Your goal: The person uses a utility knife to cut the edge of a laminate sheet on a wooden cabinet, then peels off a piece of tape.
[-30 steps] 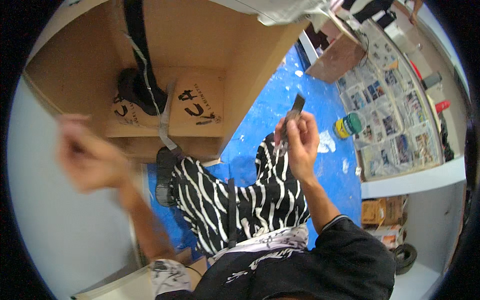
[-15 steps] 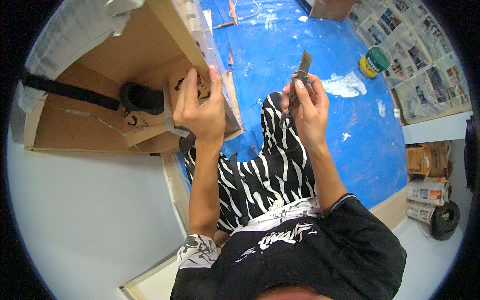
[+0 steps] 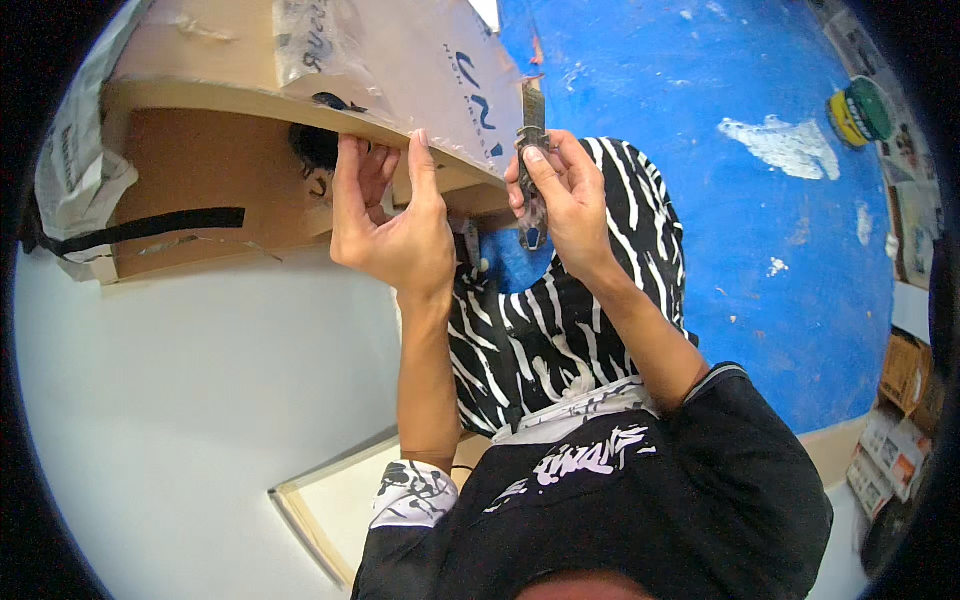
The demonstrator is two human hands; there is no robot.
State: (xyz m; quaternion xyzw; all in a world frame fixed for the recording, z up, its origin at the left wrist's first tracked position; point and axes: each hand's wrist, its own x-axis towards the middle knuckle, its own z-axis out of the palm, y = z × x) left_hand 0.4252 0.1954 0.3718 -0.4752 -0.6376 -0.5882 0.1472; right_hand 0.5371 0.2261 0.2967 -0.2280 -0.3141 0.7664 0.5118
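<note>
Clasped between thumb and fingers of the right hand [image 3: 570,200], the dark cutter [image 3: 533,135] stands near the cabinet edge [image 3: 270,108], best kept pointing away from the left hand [image 3: 395,230], whose parted digits meet that edge (pinching or merely resting, I cannot tell).

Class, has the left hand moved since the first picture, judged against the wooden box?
Yes, rightward: a second ago the left hand was near the left side of the wooden box; now it is at the box's long edge.
</note>
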